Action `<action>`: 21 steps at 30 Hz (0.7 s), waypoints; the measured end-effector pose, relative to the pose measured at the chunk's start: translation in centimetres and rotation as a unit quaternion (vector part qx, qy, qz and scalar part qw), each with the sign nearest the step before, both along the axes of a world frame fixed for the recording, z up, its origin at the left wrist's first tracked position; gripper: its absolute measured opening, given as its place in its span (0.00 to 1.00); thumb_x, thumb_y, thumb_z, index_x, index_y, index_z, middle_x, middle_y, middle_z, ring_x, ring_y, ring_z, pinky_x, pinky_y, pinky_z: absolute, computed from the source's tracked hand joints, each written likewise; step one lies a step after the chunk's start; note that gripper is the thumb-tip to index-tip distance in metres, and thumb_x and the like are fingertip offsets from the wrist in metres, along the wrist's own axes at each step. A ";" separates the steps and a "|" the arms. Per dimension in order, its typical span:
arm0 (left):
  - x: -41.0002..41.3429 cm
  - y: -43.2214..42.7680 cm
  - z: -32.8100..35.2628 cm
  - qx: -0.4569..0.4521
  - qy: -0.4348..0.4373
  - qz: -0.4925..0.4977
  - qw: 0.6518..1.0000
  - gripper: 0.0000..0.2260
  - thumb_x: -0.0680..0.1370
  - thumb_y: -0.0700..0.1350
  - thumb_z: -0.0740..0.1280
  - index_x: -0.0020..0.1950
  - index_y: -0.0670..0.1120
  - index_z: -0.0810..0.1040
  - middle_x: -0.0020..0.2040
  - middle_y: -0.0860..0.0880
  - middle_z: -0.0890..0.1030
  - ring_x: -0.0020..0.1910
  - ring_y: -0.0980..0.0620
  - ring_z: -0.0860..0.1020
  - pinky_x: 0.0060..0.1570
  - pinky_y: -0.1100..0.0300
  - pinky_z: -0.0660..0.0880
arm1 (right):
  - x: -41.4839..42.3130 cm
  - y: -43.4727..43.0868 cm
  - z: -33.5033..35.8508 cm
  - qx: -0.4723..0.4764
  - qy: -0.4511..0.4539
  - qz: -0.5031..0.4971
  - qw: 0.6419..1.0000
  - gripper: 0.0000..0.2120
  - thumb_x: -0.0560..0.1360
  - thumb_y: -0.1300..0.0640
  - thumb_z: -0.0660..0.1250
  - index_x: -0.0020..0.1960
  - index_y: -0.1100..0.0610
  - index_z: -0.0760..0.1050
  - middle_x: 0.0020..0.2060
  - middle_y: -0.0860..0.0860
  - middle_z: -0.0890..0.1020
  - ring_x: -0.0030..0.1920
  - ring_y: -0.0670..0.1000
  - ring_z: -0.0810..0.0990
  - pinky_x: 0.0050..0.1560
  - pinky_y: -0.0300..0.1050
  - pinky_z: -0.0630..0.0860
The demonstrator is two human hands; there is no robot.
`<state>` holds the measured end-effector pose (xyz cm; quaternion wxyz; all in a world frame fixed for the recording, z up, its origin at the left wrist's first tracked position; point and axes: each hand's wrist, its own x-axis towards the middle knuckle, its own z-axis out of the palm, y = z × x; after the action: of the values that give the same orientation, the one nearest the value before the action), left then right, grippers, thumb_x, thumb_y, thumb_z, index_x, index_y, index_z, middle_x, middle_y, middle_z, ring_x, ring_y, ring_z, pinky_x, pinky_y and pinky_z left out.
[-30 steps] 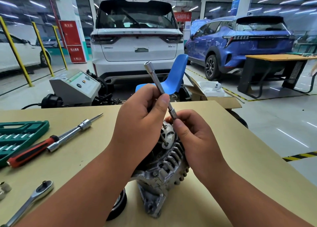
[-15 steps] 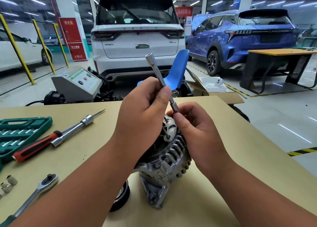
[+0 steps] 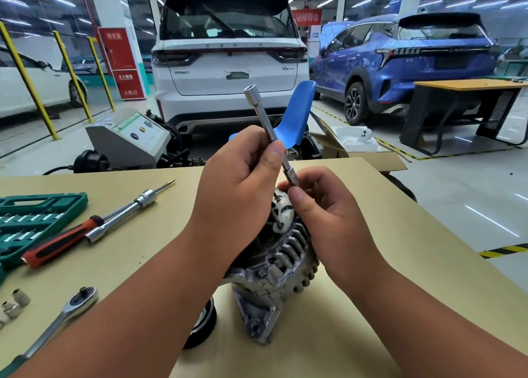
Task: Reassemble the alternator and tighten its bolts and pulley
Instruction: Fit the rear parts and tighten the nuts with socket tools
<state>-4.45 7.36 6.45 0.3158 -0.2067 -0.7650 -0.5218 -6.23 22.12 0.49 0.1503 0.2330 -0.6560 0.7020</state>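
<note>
On table (image 3: 400,249), one alternator (image 3: 283,266), two hands (image 3: 240,189) (image 3: 328,209) gripping one extension bar (image 3: 263,115)

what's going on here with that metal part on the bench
A person is working on an alternator standing on the tan table. The left hand grips a tilted socket extension bar, whose lower end the right hand pinches at the top of the alternator, beside a long through bolt. No ratchet is on the bar: the ratchet lies on the table, near a red-handled screwdriver and a green socket case.
</note>
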 end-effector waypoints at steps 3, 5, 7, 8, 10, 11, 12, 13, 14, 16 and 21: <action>0.0 0.0 0.0 0.004 -0.001 0.001 1.000 0.12 0.83 0.50 0.62 0.47 0.42 0.77 0.32 0.45 0.75 0.32 0.44 0.73 0.36 0.45 0.72 | 0.1 0.1 0.1 -0.013 -0.019 0.007 1.000 0.10 0.82 0.51 0.64 0.56 0.52 0.83 0.50 0.53 0.86 0.53 0.56 0.85 0.58 0.57 0.82; -0.1 0.0 0.0 0.006 -0.003 0.000 1.000 0.12 0.83 0.50 0.62 0.47 0.43 0.78 0.33 0.45 0.75 0.32 0.45 0.72 0.35 0.46 0.72 | 0.1 0.0 0.2 -0.011 -0.030 0.005 0.999 0.14 0.83 0.49 0.62 0.55 0.53 0.84 0.50 0.54 0.87 0.55 0.58 0.85 0.60 0.62 0.81; -0.1 0.0 -0.1 0.005 -0.003 -0.002 1.000 0.12 0.83 0.50 0.62 0.47 0.43 0.78 0.33 0.45 0.75 0.32 0.44 0.72 0.35 0.47 0.72 | 0.2 0.0 0.2 -0.008 -0.029 -0.001 1.000 0.14 0.83 0.49 0.62 0.53 0.54 0.84 0.48 0.55 0.86 0.52 0.58 0.85 0.58 0.61 0.82; 0.0 0.0 -0.1 0.004 -0.004 -0.002 1.000 0.12 0.83 0.50 0.62 0.47 0.43 0.78 0.33 0.44 0.75 0.32 0.44 0.72 0.35 0.47 0.72 | 0.2 0.0 0.3 -0.011 -0.028 -0.002 1.000 0.13 0.82 0.50 0.63 0.52 0.54 0.84 0.47 0.55 0.86 0.50 0.57 0.85 0.56 0.59 0.82; 0.0 0.0 0.0 0.004 -0.005 -0.001 1.000 0.12 0.83 0.50 0.62 0.47 0.43 0.78 0.33 0.44 0.75 0.32 0.43 0.72 0.35 0.46 0.72 | 0.2 -0.1 0.3 -0.018 -0.024 0.003 1.000 0.10 0.81 0.51 0.65 0.51 0.54 0.82 0.46 0.56 0.85 0.47 0.55 0.84 0.52 0.56 0.82; 0.0 0.0 0.0 0.005 -0.006 0.000 1.000 0.12 0.83 0.50 0.62 0.47 0.43 0.78 0.33 0.44 0.75 0.32 0.44 0.72 0.35 0.47 0.72 | 0.2 -0.1 0.2 -0.018 -0.020 0.003 1.000 0.08 0.81 0.51 0.66 0.51 0.54 0.82 0.46 0.56 0.85 0.46 0.55 0.84 0.52 0.57 0.82; -0.1 0.0 0.0 0.005 -0.006 0.001 1.000 0.12 0.83 0.49 0.62 0.47 0.43 0.78 0.33 0.45 0.75 0.32 0.44 0.72 0.35 0.48 0.71 | 0.2 -0.1 0.2 -0.014 -0.015 0.001 1.000 0.07 0.80 0.52 0.67 0.51 0.54 0.81 0.47 0.56 0.84 0.47 0.58 0.84 0.53 0.60 0.82; -0.1 0.0 0.0 0.005 -0.006 0.001 1.000 0.12 0.83 0.49 0.62 0.47 0.43 0.78 0.32 0.45 0.75 0.32 0.45 0.72 0.35 0.49 0.71 | 0.2 -0.1 0.2 -0.011 -0.010 -0.002 1.000 0.07 0.79 0.52 0.68 0.52 0.55 0.81 0.47 0.56 0.84 0.49 0.60 0.84 0.54 0.64 0.81; -0.1 0.0 0.0 0.003 -0.006 0.002 1.000 0.11 0.83 0.49 0.62 0.47 0.44 0.78 0.32 0.46 0.75 0.32 0.46 0.72 0.35 0.49 0.71 | 0.2 -0.1 0.1 -0.010 -0.009 -0.004 1.000 0.07 0.79 0.52 0.68 0.52 0.55 0.81 0.47 0.56 0.84 0.50 0.61 0.83 0.55 0.65 0.81; -0.1 0.0 0.0 0.003 -0.007 0.002 1.000 0.11 0.83 0.49 0.62 0.47 0.44 0.78 0.32 0.47 0.75 0.32 0.47 0.72 0.35 0.49 0.72 | 0.2 -0.1 0.2 -0.016 -0.017 -0.002 1.000 0.08 0.80 0.51 0.67 0.52 0.55 0.81 0.47 0.55 0.85 0.50 0.59 0.84 0.55 0.63 0.81; -0.1 0.0 -0.1 0.009 -0.008 0.001 1.000 0.11 0.83 0.49 0.62 0.46 0.44 0.78 0.32 0.48 0.74 0.31 0.48 0.71 0.35 0.52 0.70 | 0.3 0.1 0.3 -0.014 -0.040 0.005 0.999 0.15 0.83 0.48 0.62 0.52 0.54 0.84 0.45 0.53 0.86 0.48 0.55 0.85 0.52 0.54 0.81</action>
<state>-4.52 7.40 6.38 0.3118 -0.1987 -0.7629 -0.5304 -5.96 22.23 0.77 0.1234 0.2057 -0.6505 0.7206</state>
